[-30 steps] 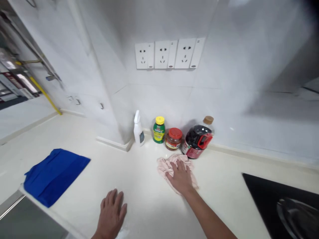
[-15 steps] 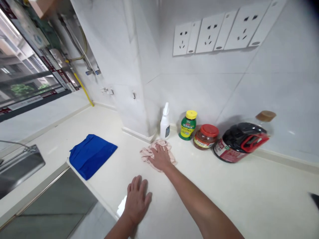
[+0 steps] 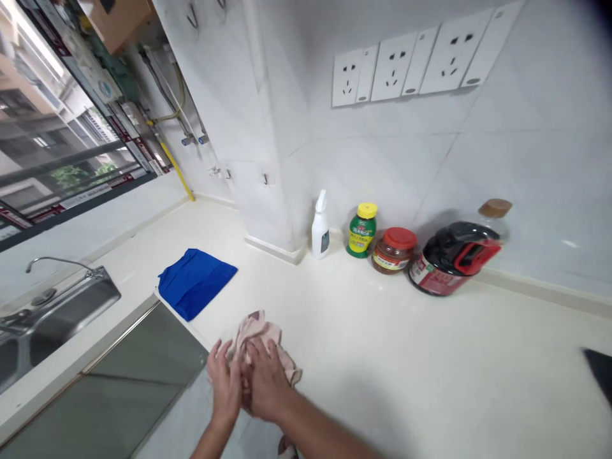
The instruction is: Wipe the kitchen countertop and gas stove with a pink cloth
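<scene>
A crumpled pale pink cloth (image 3: 261, 328) lies at the counter's front edge with both hands on it. My right hand (image 3: 268, 379) presses into its middle, fingers bent into the folds. Against the cloth's left side is my left hand (image 3: 225, 379), its fingers curled on the fabric and its thumb side close to the right hand. Parts of the cloth are hidden under the hands. Left of them, a folded blue cloth (image 3: 196, 284) lies flat near the counter's corner.
Along the wall stand a white spray bottle (image 3: 320, 233), a green jar with yellow lid (image 3: 362, 233), a red-lidded jar (image 3: 393, 252) and a large dark bottle with red handle (image 3: 444, 264). A steel sink (image 3: 81, 306) is at left. The pale counter (image 3: 430, 357) extends right.
My right hand has drawn the pink cloth from beside the wall to the counter's front edge. My left hand, earlier flat on the counter, has moved left onto the cloth.
</scene>
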The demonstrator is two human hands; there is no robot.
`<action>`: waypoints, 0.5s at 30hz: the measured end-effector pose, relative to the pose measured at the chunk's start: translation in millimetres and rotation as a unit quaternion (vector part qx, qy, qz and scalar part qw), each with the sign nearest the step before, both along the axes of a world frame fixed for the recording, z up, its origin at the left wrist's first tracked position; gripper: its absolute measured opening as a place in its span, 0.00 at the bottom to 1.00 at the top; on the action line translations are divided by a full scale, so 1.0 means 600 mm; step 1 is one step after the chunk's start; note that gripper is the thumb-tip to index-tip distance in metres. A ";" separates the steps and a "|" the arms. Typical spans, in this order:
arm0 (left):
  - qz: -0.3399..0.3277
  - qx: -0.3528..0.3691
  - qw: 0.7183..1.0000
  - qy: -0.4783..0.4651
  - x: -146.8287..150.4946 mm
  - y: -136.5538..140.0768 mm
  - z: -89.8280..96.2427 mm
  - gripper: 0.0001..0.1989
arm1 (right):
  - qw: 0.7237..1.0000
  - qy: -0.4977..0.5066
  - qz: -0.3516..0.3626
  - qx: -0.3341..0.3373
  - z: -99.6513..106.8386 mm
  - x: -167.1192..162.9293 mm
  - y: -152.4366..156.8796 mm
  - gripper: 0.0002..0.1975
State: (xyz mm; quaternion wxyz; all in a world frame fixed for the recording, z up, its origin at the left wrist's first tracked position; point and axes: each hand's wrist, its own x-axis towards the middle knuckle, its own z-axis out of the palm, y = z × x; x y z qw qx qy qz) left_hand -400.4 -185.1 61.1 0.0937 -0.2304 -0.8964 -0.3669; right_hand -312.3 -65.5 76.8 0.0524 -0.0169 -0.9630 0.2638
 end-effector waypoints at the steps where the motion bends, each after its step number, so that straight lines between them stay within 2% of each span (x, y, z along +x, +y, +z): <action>1: -0.003 -0.052 0.999 0.008 -0.010 -0.008 0.007 0.23 | 1.000 0.006 0.007 -0.014 0.000 0.021 -0.012 0.34; 4: -0.022 -0.183 0.983 0.026 -0.040 -0.008 0.017 0.23 | 0.999 -0.009 0.012 -0.040 -0.002 0.089 -0.020 0.34; 8: -0.038 -0.235 0.971 0.028 -0.059 0.024 0.004 0.21 | 0.999 -0.009 -0.041 -0.025 -0.026 0.204 0.002 0.32; 12: -0.032 -0.265 0.963 0.037 -0.069 0.050 -0.008 0.22 | 0.985 0.028 -0.134 0.101 -0.089 0.380 0.043 0.31; 15: -0.009 -0.275 0.961 0.040 -0.076 0.064 -0.011 0.24 | 0.955 0.060 -0.193 0.217 -0.156 0.535 0.081 0.30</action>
